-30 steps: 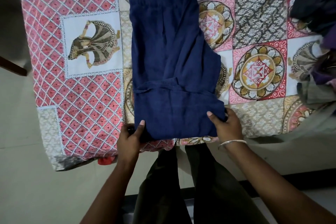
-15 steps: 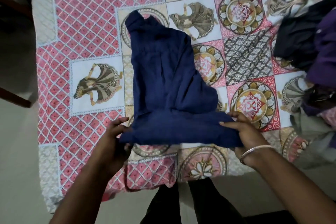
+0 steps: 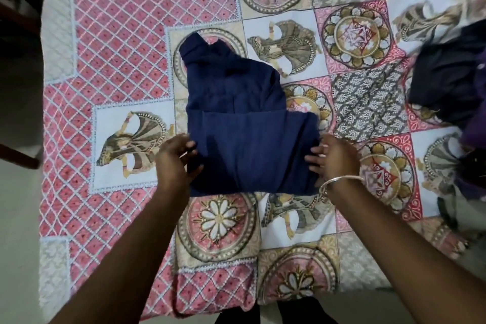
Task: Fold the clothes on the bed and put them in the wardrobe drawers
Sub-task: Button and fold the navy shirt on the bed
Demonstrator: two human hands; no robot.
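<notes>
Navy garment point(image 3: 249, 139) lay partly folded on the patterned bedspread point(image 3: 118, 60).
The left hand point(image 3: 175, 163) and right hand point(image 3: 334, 159) rested at its two side edges, fingers spread and loose, gripping nothing; a silver bangle point(image 3: 339, 181) circled the right wrist, and a pile of dark clothes point(image 3: 452, 92) sat at the bed's right.

1. Only one view: a wide-angle camera worn on the person's head.
2. It looks forward and steeply down onto the bed point(image 3: 126, 66) from close above.
3. Both forearms reach in from the bottom edge.
</notes>
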